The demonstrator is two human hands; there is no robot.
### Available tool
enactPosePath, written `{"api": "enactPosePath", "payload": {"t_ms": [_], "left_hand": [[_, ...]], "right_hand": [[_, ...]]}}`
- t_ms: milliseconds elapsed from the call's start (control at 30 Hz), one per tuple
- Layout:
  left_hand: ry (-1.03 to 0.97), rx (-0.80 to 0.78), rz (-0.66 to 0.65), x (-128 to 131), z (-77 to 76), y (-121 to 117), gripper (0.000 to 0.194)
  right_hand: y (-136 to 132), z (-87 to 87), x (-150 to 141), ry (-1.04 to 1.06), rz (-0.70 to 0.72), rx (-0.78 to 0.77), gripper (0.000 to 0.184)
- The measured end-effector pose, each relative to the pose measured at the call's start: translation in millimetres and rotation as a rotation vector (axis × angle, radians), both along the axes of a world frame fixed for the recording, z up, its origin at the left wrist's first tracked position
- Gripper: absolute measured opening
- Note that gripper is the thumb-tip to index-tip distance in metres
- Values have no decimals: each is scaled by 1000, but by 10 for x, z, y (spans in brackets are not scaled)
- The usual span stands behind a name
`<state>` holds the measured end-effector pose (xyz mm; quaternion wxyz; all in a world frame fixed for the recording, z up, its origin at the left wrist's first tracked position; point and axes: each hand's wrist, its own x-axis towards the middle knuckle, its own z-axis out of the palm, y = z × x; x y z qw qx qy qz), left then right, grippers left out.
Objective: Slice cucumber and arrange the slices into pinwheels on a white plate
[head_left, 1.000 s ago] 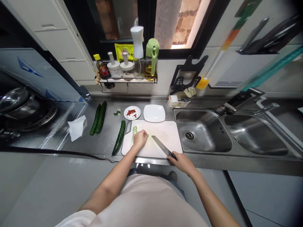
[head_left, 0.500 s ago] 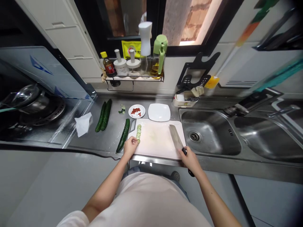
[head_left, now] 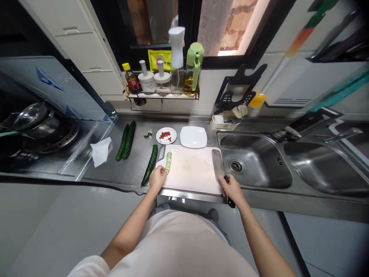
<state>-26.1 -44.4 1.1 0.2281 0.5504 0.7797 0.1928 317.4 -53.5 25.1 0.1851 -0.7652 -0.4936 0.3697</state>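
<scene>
A row of overlapping cucumber slices point(head_left: 168, 158) runs along the left part of the pale cutting board point(head_left: 193, 181). At the row's near end, my left hand point(head_left: 157, 180) has its fingertips pinched on the last slice. My right hand point(head_left: 233, 189) is wrapped round the black handle of a kitchen knife point(head_left: 218, 163), whose wide blade lies flat at the board's right edge. Just left of the board is a whole cucumber point(head_left: 150, 165). Behind the board stand a white square plate point(head_left: 193, 137) and a small round plate point(head_left: 174, 139) with chopped red pieces.
Two more cucumbers point(head_left: 126, 140) and a white tissue point(head_left: 100, 152) lie on the counter to the left, near cucumber scraps point(head_left: 148, 134). A steel sink point(head_left: 259, 161) adjoins the board on the right. Bottles and jars fill a wall rack point(head_left: 164, 96). A pot point(head_left: 43, 127) stands on the stove.
The knife has moved right to the board's edge and its blade has turned to point more directly away from me. My left hand stays at the near end of the slices, shifted slightly left.
</scene>
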Motion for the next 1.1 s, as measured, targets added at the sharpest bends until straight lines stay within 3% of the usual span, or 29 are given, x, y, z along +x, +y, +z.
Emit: {"api": "enactPosePath", "payload": {"t_ms": [167,367,567,933,1100], "left_hand": [[29,41,-21,-4,-28,-13,10],[7,131,-22,12,-20,-35,12],[-102,221,-51,135,-1,41,13],[-261,133,-44,587,-3,668,33],[-309,59,-13,706,12,939,46]], "right_hand": [[68,-152,22,167,-94,-13,37],[150,-132,61,-392,72,36,36],[153,5,-23,-592,156,-22,43],[163,85,-50,-647,252,-105,41],[247,175,-59,-673,226,-87,45]]}}
